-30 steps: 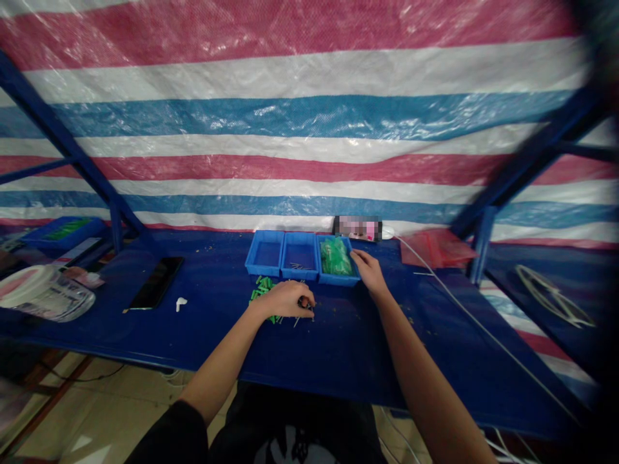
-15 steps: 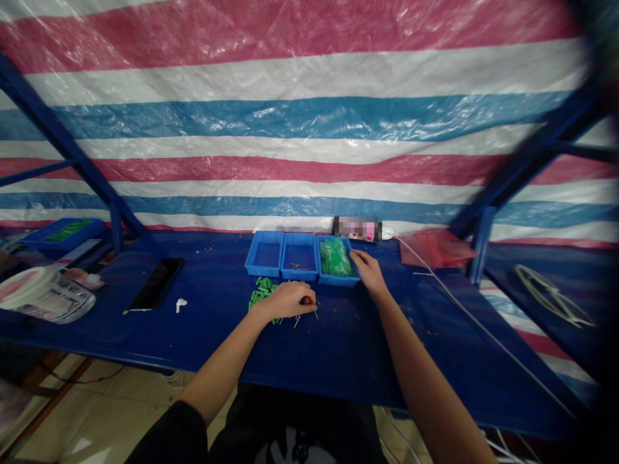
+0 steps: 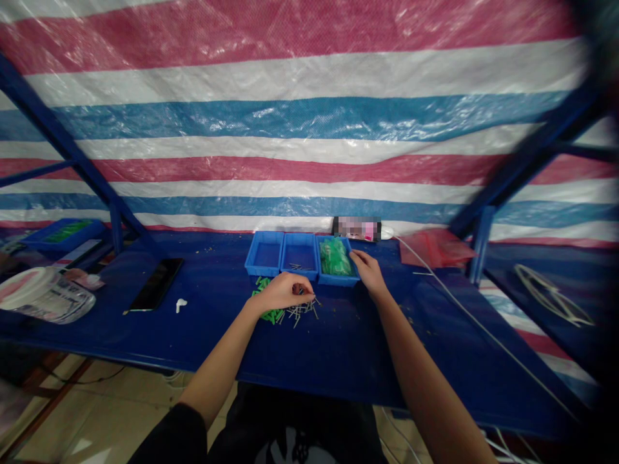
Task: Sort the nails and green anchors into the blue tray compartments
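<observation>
My left hand (image 3: pixel 285 293) hovers over the table with its fingertips pinched together above a loose heap of thin metal pins (image 3: pixel 300 312). Anything between those fingers is too small to tell. Small green plastic parts (image 3: pixel 271 315) lie under and beside the palm, partly hidden by it. My right hand (image 3: pixel 368 270) rests at the near rim of the right blue bin (image 3: pixel 337 279), fingers apart, next to a clear bag of green parts (image 3: pixel 333 257) inside that bin. A few pins lie in the middle blue bin (image 3: pixel 300 266).
A third blue bin (image 3: pixel 264 253) stands at the left of the row, on a blue tabletop (image 3: pixel 367 351). Further left are a black phone (image 3: pixel 156 283), a white earbud (image 3: pixel 180 305) and a clear plastic tub (image 3: pixel 46 294). A pink bag (image 3: pixel 435 249) and a white cable (image 3: pixel 464 299) lie right.
My left hand has lifted and moved toward the bins, uncovering more of the metal pins. My right hand has stayed at the bin rim.
</observation>
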Demonstrator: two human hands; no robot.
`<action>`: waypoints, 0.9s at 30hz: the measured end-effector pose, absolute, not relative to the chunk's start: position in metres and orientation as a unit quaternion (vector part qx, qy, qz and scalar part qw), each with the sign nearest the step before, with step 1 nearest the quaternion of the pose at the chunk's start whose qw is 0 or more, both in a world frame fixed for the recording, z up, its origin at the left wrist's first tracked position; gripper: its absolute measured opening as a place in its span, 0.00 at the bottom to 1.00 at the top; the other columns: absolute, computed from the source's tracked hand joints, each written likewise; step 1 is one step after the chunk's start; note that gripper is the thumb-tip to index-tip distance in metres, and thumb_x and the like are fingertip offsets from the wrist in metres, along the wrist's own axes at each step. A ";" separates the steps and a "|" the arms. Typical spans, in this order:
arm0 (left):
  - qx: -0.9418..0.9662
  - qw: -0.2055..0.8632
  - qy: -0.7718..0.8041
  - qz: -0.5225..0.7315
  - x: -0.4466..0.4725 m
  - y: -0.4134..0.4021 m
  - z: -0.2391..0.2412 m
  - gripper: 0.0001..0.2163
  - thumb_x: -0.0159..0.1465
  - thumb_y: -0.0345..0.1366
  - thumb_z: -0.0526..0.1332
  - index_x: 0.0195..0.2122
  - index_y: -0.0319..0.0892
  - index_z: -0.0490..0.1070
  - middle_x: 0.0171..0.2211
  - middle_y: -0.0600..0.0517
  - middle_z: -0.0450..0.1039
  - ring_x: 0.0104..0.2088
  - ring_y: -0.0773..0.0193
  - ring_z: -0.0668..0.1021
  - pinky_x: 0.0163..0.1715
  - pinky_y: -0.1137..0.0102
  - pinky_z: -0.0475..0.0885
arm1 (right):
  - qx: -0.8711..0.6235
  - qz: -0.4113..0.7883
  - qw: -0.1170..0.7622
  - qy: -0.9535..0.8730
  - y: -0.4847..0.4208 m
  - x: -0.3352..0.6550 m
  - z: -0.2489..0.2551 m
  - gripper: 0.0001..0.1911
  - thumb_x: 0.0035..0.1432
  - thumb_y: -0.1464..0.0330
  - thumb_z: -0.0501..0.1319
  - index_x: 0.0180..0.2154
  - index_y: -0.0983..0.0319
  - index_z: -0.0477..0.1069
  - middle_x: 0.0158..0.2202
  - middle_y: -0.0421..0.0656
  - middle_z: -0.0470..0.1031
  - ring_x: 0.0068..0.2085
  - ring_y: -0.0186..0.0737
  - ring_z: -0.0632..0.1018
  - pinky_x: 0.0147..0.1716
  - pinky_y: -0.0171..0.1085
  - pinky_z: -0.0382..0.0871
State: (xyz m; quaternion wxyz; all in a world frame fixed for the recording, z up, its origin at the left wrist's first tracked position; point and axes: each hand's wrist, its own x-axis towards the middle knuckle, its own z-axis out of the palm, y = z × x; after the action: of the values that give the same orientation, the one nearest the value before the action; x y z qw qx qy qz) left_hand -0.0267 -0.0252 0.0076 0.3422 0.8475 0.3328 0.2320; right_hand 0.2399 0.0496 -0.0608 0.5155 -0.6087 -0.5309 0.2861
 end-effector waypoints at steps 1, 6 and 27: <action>0.839 0.356 0.333 0.244 -0.027 -0.025 0.009 0.09 0.59 0.40 0.59 0.33 0.39 0.74 0.27 0.51 0.74 0.26 0.70 0.72 0.26 0.74 0.64 | -0.608 0.287 0.515 -0.532 0.049 0.240 -0.060 0.22 0.49 0.57 0.58 0.41 0.63 0.75 0.40 0.47 0.77 0.43 0.47 0.75 0.48 0.44 0.64; 0.775 0.424 0.345 0.318 -0.031 -0.024 0.017 0.10 0.57 0.41 0.61 0.32 0.39 0.74 0.27 0.51 0.73 0.24 0.71 0.71 0.23 0.75 0.63 | -0.606 0.288 0.516 -0.533 0.047 0.239 -0.058 0.21 0.50 0.57 0.58 0.41 0.63 0.75 0.41 0.47 0.76 0.43 0.47 0.75 0.48 0.44 0.64; 0.567 0.618 0.254 0.482 -0.039 -0.020 0.021 0.14 0.55 0.46 0.61 0.30 0.38 0.71 0.24 0.52 0.72 0.18 0.75 0.64 0.16 0.77 0.55 | -0.610 0.282 0.509 -0.537 0.046 0.238 -0.055 0.21 0.50 0.56 0.58 0.41 0.63 0.75 0.41 0.47 0.77 0.44 0.47 0.74 0.48 0.44 0.64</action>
State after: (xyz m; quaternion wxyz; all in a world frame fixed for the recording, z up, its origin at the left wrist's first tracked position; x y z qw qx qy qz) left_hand -0.0391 -0.0203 0.0214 0.6176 0.5673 0.2543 0.4818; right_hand 0.2379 0.0459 -0.0549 0.5092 -0.6103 -0.5371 0.2825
